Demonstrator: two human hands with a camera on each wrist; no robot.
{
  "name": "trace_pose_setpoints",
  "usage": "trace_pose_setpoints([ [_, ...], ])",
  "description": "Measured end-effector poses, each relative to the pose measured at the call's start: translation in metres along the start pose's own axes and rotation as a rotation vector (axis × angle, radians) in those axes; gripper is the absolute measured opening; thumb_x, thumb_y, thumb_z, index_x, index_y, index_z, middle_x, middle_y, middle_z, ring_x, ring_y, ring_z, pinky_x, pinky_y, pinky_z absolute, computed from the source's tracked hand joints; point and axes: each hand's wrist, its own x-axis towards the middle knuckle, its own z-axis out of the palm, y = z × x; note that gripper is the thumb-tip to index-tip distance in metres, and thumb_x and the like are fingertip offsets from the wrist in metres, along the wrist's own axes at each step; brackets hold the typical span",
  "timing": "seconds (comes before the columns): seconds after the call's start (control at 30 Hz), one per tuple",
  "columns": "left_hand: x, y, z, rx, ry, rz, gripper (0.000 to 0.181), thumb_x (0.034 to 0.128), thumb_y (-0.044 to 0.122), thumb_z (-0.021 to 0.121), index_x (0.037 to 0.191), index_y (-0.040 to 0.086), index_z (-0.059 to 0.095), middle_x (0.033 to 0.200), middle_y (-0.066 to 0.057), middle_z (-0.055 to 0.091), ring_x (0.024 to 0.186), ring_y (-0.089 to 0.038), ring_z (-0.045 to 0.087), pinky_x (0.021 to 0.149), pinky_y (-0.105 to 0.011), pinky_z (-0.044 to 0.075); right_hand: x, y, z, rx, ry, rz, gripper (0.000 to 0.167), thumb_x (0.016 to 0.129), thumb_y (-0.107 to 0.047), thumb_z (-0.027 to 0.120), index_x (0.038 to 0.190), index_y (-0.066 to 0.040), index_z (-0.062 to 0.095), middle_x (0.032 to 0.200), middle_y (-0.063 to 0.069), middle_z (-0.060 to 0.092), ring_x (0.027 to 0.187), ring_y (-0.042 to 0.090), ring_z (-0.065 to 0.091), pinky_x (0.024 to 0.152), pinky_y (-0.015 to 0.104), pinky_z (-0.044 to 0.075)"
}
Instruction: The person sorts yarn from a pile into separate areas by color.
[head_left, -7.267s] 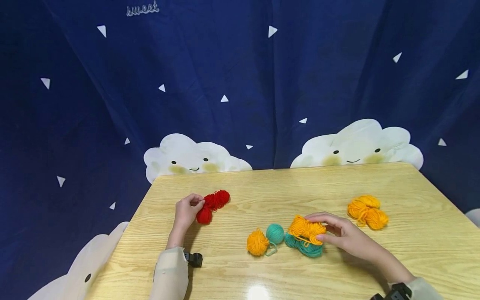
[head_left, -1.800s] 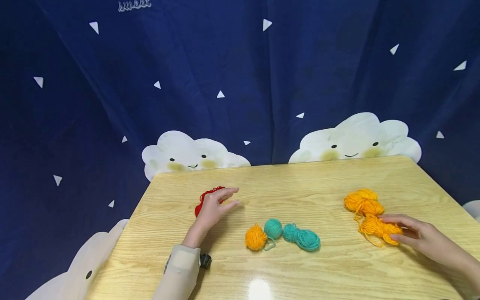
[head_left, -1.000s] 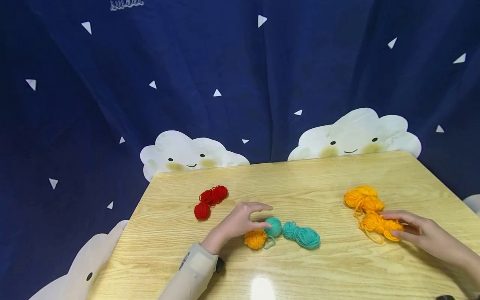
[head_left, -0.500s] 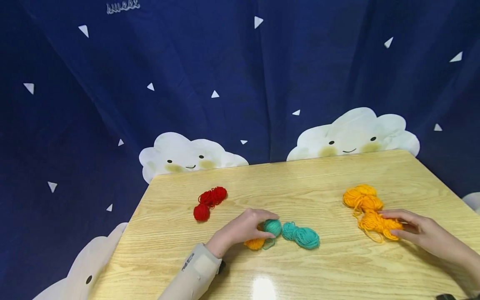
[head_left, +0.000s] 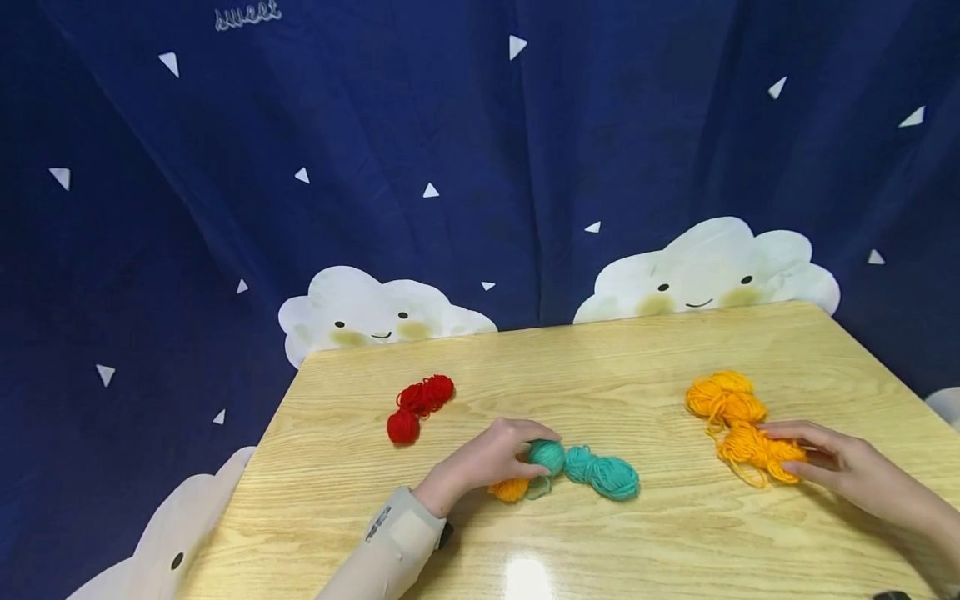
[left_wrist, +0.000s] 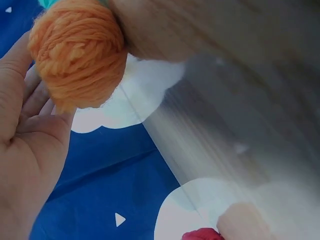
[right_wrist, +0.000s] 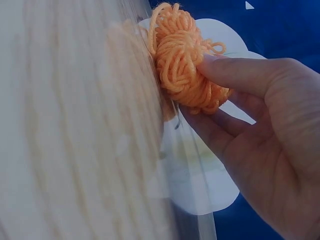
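In the head view my left hand (head_left: 495,454) reaches over a small orange yarn ball (head_left: 510,489), its fingers and thumb around a teal yarn ball (head_left: 547,457) just beyond. The left wrist view shows the orange ball (left_wrist: 80,55) large in front of my palm; only a sliver of teal appears above it. At the right, my right hand (head_left: 847,467) pinches a bundle of orange yarn (head_left: 757,452) between thumb and fingers, low at the table. A tied teal yarn bundle (head_left: 606,476) lies just right of the teal ball.
More orange yarn (head_left: 726,397) lies behind the right hand's bundle, touching it. Red yarn, a ball (head_left: 403,427) and a tied bundle (head_left: 426,395), sits at the back left of the wooden table (head_left: 585,367). A blue curtain (head_left: 420,125) hangs behind the far edge.
My right hand has carried the orange bundle off the teal bundle to the right, beside the other orange yarn. My left hand has left the red yarn and closed around the teal ball.
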Motion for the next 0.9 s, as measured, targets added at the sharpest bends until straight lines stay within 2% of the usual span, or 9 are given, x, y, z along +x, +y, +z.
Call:
trace_pose_setpoints([
  [0.17, -0.0003, -0.0020, 0.0001, -0.130, 0.039, -0.034, 0.042, 0.0845, 0.023, 0.077, 0.123, 0.011, 0.067, 0.122, -0.002, 0.070, 0.106, -0.006, 0.067, 0.090, -0.011, 0.051, -0.0013, 0.0004, -0.0005, -0.004, -0.003, 0.012, 0.045, 0.083, 0.009, 0.068, 0.126, -0.002, 0.062, 0.130, -0.041, 0.045, 0.116, -0.031, 0.035, 0.080, -0.005, 0.040],
  [0.37, 0.0004, -0.0016, 0.0002, -0.374, 0.085, -0.077, 0.044, 0.0833, 0.018, 0.078, 0.124, 0.006, 0.066, 0.121, -0.008, 0.071, 0.105, -0.013, 0.069, 0.089, -0.015, 0.054, -0.0014, -0.0001, -0.0004, 0.000, -0.011, 0.017, 0.045, 0.084, 0.009, 0.067, 0.127, -0.002, 0.061, 0.131, -0.041, 0.045, 0.117, -0.031, 0.035, 0.080, -0.004, 0.041],
  [0.43, 0.0004, -0.0017, 0.0006, -0.427, 0.093, -0.101, 0.044, 0.0835, 0.017, 0.078, 0.124, 0.006, 0.066, 0.122, -0.009, 0.070, 0.107, -0.014, 0.069, 0.090, -0.015, 0.054, -0.0011, -0.0004, -0.0008, -0.009, -0.012, 0.026, 0.044, 0.084, 0.007, 0.068, 0.127, -0.003, 0.061, 0.130, -0.042, 0.044, 0.116, -0.032, 0.034, 0.080, -0.004, 0.040],
  [0.7, 0.0004, -0.0056, 0.0015, -0.522, 0.141, -0.168, 0.044, 0.0832, 0.020, 0.078, 0.125, 0.010, 0.067, 0.123, -0.007, 0.070, 0.107, -0.014, 0.069, 0.091, -0.018, 0.054, -0.0008, -0.0011, -0.0015, -0.035, -0.010, 0.043, 0.043, 0.085, 0.005, 0.069, 0.126, -0.004, 0.062, 0.129, -0.044, 0.043, 0.115, -0.033, 0.032, 0.079, -0.005, 0.039],
  [0.9, -0.0003, -0.0081, 0.0014, -0.547, 0.153, -0.195, 0.044, 0.0841, 0.021, 0.078, 0.125, 0.012, 0.066, 0.123, -0.005, 0.070, 0.107, -0.013, 0.069, 0.094, -0.024, 0.055, -0.0011, -0.0008, -0.0013, -0.024, -0.012, 0.047, 0.042, 0.085, 0.005, 0.068, 0.126, -0.004, 0.062, 0.128, -0.044, 0.043, 0.114, -0.033, 0.033, 0.080, -0.005, 0.039],
])
